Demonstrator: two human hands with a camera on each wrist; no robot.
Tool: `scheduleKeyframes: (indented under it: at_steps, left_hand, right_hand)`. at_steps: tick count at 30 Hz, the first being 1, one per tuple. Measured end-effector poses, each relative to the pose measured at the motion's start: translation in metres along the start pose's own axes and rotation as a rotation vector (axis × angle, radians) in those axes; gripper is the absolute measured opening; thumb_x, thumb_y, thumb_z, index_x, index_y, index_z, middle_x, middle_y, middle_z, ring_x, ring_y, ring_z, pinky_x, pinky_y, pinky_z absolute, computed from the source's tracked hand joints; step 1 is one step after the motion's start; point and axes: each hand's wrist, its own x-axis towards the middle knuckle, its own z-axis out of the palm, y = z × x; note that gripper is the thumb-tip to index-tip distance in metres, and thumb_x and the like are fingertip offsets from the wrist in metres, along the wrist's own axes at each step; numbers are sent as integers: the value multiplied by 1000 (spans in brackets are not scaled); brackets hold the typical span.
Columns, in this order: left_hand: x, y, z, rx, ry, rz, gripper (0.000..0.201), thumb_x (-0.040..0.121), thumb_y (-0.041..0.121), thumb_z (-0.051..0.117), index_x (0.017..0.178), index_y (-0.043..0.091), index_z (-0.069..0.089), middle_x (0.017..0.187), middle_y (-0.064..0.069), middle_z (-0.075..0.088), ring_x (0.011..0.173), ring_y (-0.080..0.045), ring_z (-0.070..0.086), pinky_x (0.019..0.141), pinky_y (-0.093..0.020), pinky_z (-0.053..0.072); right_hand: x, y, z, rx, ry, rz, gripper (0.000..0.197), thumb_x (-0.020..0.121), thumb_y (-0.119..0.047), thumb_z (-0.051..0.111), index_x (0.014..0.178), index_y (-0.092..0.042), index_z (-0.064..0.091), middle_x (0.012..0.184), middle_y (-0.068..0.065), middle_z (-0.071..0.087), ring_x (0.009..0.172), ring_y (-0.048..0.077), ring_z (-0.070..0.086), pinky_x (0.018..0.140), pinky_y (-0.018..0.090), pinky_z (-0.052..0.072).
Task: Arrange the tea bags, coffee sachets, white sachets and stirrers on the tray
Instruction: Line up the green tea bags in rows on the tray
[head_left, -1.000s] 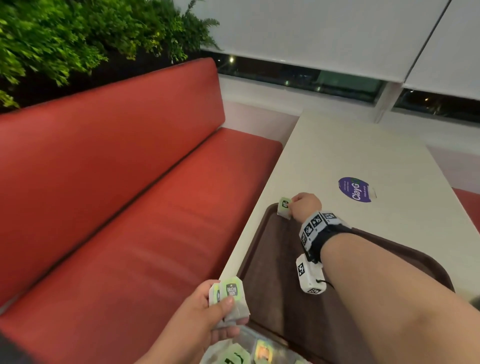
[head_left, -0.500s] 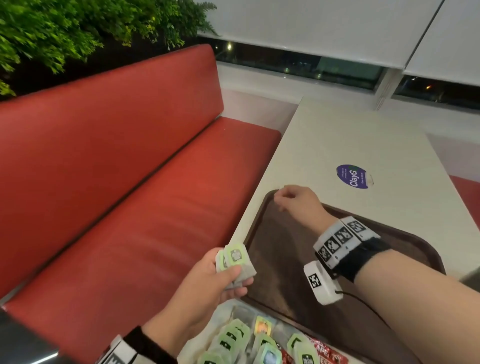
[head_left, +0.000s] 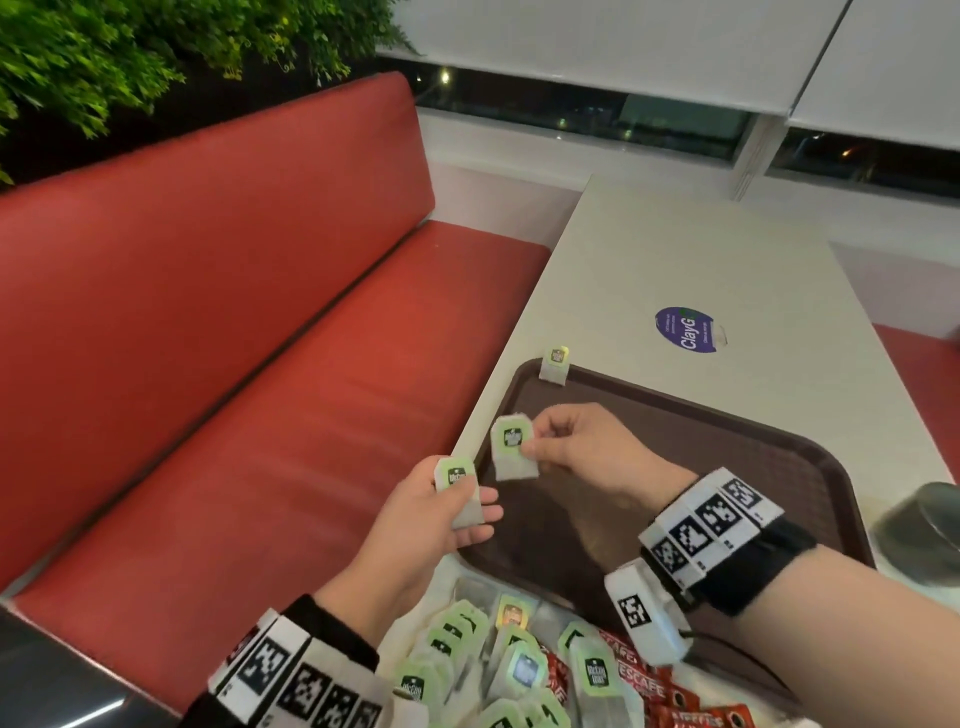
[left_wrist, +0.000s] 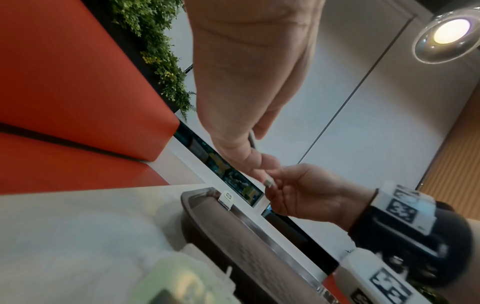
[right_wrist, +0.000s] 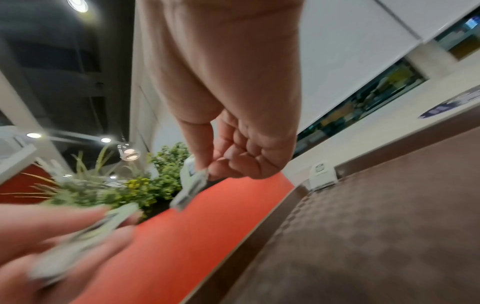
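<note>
A brown tray (head_left: 779, 467) lies on the pale table, with one green-tagged tea bag (head_left: 555, 365) leaning against its far left corner (right_wrist: 322, 174). My right hand (head_left: 535, 447) pinches another tea bag (head_left: 511, 453) by its tag over the tray's left rim. Just below it, my left hand (head_left: 462, 499) holds a small stack of tea bags (head_left: 460, 491) between thumb and fingers. In the right wrist view the pinched tea bag (right_wrist: 191, 183) hangs edge-on below the fingers. A heap of tea bags (head_left: 519, 670) and red coffee sachets (head_left: 654, 686) lies on the table at the tray's near edge.
A red padded bench (head_left: 234, 338) runs along the table's left side, with green plants (head_left: 104, 52) behind it. A purple round sticker (head_left: 685, 328) sits on the table beyond the tray. A grey metal object (head_left: 930, 525) stands at the right edge.
My right hand left a tea bag at the tray's far left corner, drew back toward me and took a tea bag from the stack in my left hand. The view tilted down.
</note>
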Motion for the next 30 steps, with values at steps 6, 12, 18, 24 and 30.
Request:
scheduleKeyframes:
  at_steps: [6, 12, 18, 24, 30]
  left_hand:
    - [-2, -8, -21, -47, 55, -14, 14, 99, 9, 44, 107, 8, 55, 98, -19, 70, 85, -25, 71, 61, -27, 54]
    - [-6, -16, -36, -38, 66, -44, 14, 98, 8, 45, 107, 8, 56, 95, -17, 72, 86, -27, 72, 61, -28, 54]
    - [-6, -19, -48, -45, 90, -60, 15, 99, 7, 44, 107, 10, 56, 94, -17, 72, 86, -27, 72, 62, -29, 54]
    - [-6, -21, -55, -46, 89, -65, 15, 99, 8, 45, 108, 10, 56, 95, -17, 71, 85, -26, 72, 60, -27, 55]
    - [-4, -21, -55, -58, 67, -62, 15, 97, 5, 45, 108, 8, 56, 95, -18, 71, 88, -28, 71, 63, -29, 55]
  right_hand:
    - [74, 32, -40, 139, 391, 254, 23, 80, -1, 66, 62, -14, 59, 60, 1, 55, 52, 11, 46, 48, 20, 39]
    - [120, 50, -52, 180, 310, 345, 19, 87, -8, 60, 74, -21, 54, 78, -3, 52, 66, 8, 51, 65, 21, 49]
    - [137, 49, -46, 18, 348, 467, 30, 95, -17, 50, 122, -6, 58, 117, 7, 62, 110, 24, 60, 91, 28, 49]
    - [145, 42, -27, -469, 281, 441, 32, 99, -28, 42, 120, -10, 59, 120, 6, 62, 112, 23, 58, 88, 28, 43]
    - [147, 49, -32, -76, 430, 442, 32, 95, -22, 47, 121, -11, 60, 119, 8, 62, 111, 24, 59, 83, 24, 47]
